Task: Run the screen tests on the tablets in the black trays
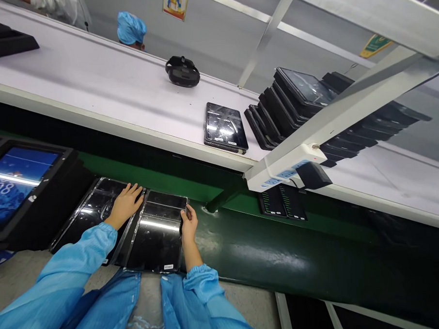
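A glossy black tablet (155, 245) with a small white label at its lower edge lies on the green bench in front of me. My right hand (188, 226) grips its right edge near the top corner, thumb on the face. To the left lies another dark tablet (93, 201) under wrinkled clear film. My left hand (126, 206) rests across the upper part of that one, fingers stretched out and slightly spread, their tips by the seam between the two. What lies under my left palm is hidden.
A lit screen in a black housing (22, 180) stands at the left. On the white shelf (129, 100) are a tablet (225, 127), a black headset-like device (182, 71) and stacked tablets (285, 101). A power strip (287, 171) hangs on the slanting post. Someone in a blue cap (131, 27) is beyond.
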A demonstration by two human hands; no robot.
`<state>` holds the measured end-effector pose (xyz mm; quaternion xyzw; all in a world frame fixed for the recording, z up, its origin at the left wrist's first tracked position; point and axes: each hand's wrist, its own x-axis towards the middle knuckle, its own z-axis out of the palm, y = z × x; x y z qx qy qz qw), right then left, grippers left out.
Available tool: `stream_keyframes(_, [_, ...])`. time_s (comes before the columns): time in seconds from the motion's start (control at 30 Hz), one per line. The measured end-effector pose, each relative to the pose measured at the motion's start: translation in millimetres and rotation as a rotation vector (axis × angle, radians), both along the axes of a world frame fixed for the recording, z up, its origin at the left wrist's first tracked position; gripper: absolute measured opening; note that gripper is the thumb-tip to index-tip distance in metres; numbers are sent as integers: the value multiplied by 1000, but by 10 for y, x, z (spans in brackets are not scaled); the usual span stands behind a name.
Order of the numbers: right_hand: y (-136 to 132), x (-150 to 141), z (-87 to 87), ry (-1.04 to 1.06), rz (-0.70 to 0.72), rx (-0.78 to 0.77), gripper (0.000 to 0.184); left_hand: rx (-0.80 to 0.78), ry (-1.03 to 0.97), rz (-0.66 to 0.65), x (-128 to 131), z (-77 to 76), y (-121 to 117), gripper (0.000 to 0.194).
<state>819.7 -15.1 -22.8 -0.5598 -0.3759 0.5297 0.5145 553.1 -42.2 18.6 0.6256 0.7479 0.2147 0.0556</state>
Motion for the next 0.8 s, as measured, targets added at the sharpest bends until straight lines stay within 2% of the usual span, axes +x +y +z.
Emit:
stream_keyframes(0.23, [8,-8,-6,28,5,3,56,-24,72,8,37,77,4,53])
stream_keyframes(0.4, [18,13,-14,-44,-4,25,50,3,133,19,72,130,32,47])
stream_keyframes(0.6, [48,10,-19,12,2,-24,55,48,202,32,139,123,52,42])
stream_keyframes(0.8, [67,6,-33,-20,-4,15,55,31,235,25,176,91,58,43])
